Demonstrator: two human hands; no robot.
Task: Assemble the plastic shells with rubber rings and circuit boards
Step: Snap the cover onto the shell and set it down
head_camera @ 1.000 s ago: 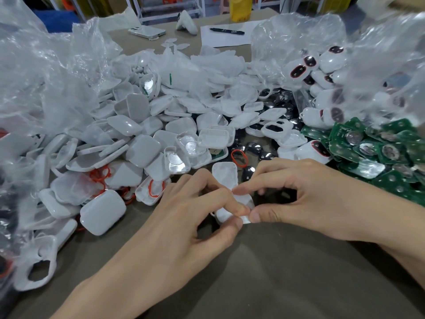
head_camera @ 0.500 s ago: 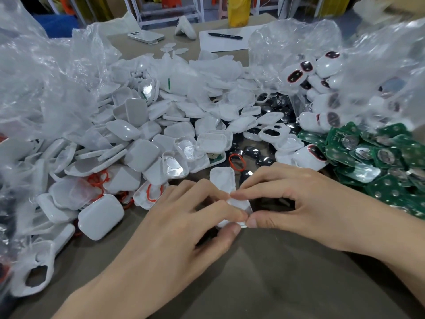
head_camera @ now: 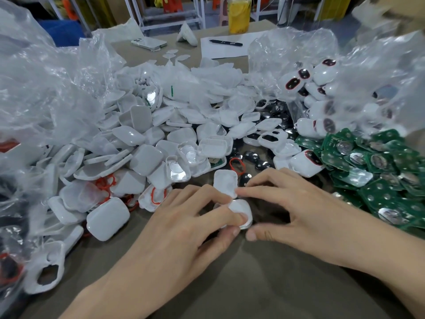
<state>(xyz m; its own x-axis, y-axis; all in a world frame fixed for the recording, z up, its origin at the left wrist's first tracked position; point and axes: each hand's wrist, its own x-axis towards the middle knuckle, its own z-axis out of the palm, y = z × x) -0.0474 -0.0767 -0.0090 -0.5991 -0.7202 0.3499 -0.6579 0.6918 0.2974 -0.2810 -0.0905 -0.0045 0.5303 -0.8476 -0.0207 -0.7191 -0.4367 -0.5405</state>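
Note:
A small white plastic shell (head_camera: pixel 240 209) lies on the brown table between my two hands. My left hand (head_camera: pixel 184 226) pinches it with thumb and curled fingers. My right hand (head_camera: pixel 296 208) touches it from the right, forefinger on its far edge and thumb at its near edge. Another white shell (head_camera: pixel 225 181) lies just behind the held one. A loose red rubber ring (head_camera: pixel 236 164) sits beyond my fingers. Green circuit boards (head_camera: pixel 372 164) are heaped at the right. What lies inside the held shell is hidden by my fingers.
A big pile of white shell halves (head_camera: pixel 147 146) fills the left and middle, several with red rings. Clear plastic bags (head_camera: pixel 46 84) rise at both sides; the right bag holds finished white shells (head_camera: pixel 310 81). A phone (head_camera: pixel 149 43), paper and pen (head_camera: pixel 226 43) lie far back.
The two hands stay on the same shell. My fingers have shifted a little, and more of the shell's white top now shows between them.

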